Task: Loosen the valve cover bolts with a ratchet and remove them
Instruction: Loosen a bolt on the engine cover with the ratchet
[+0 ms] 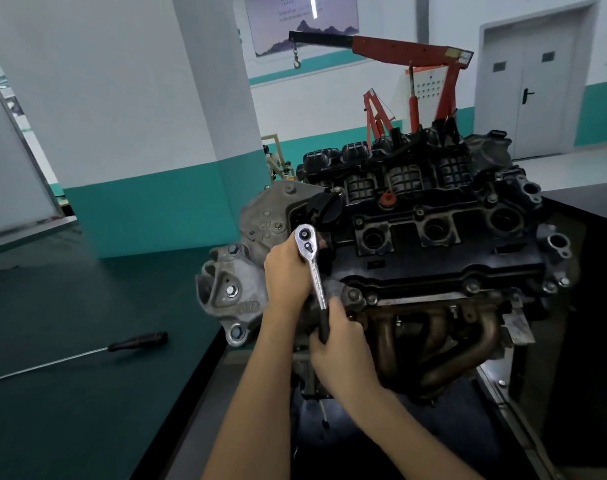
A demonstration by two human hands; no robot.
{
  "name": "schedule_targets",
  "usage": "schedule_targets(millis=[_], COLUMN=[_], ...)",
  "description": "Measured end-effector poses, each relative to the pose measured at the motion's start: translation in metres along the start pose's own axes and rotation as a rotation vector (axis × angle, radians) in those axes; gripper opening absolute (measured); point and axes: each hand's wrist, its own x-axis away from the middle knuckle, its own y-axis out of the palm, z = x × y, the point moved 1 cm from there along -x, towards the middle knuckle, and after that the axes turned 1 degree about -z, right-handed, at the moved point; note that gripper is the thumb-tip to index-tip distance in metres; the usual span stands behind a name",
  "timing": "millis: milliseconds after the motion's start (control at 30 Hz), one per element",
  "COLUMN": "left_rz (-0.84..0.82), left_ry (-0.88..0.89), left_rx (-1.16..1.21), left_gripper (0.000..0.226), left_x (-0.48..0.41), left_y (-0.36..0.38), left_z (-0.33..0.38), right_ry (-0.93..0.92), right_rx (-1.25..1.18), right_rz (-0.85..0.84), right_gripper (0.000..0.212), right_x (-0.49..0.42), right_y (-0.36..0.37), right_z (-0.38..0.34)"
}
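- Head view: the ratchet has its chrome head at the left end of the black valve cover, with its handle slanting toward the person.
- The left hand curls round the ratchet's head, and the right hand grips the black handle.
- A bolt sits in the cover's near edge.
- A screwdriver lies on the green bench, well apart.

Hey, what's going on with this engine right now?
A person is working at the near left corner of the engine's black valve cover. The left hand holds the ratchet just below its head, and the right hand grips its black handle. Bolts sit in place along the cover's front edge. A long screwdriver lies on the green table.
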Motion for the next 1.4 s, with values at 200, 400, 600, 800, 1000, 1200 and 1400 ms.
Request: schedule_targets(millis=[200, 400, 600, 800, 1000, 1200, 1400], left_rz=[-0.059, -0.018, 0.032, -0.013, -0.041, 0.032, 0.03], left_ry=[0.104, 0.053, -0.003, -0.04, 0.079, 0.102, 0.041], left_rx=[0.195, 0.079, 0.011, 0.01, 0.075, 0.054, -0.001], left_gripper=[0.023, 0.012, 0.008, 0.01, 0.018, 0.008, 0.008], left_x=[0.004, 0.004, 0.005, -0.001, 0.002, 0.003, 0.003], left_y=[-0.01, -0.007, -0.002, 0.001, -0.003, -0.005, -0.002], left_z=[0.004, 0.007, 0.008, 0.002, 0.002, 0.007, 0.006], right_ry=[-0.084, -0.317, -0.126, -0.011, -0.121, -0.357, -0.083], right_rx=[0.178, 0.827, 0.344, -0.081, 0.176, 0.864, 0.187], right_rz=[-0.157, -0.171, -0.141, -0.003, -0.21, -0.183, -0.13], right_gripper=[0.029, 0.028, 0.022, 0.024, 0.023, 0.029, 0.019], right_x=[-0.018, -0.076, -0.031, -0.003, -0.029, -0.084, -0.021], right_y=[-0.049, -0.141, -0.087, -0.001, -0.076, -0.149, -0.07], right_z=[0.013, 0.009, 0.018, 0.0, 0.017, 0.007, 0.022])
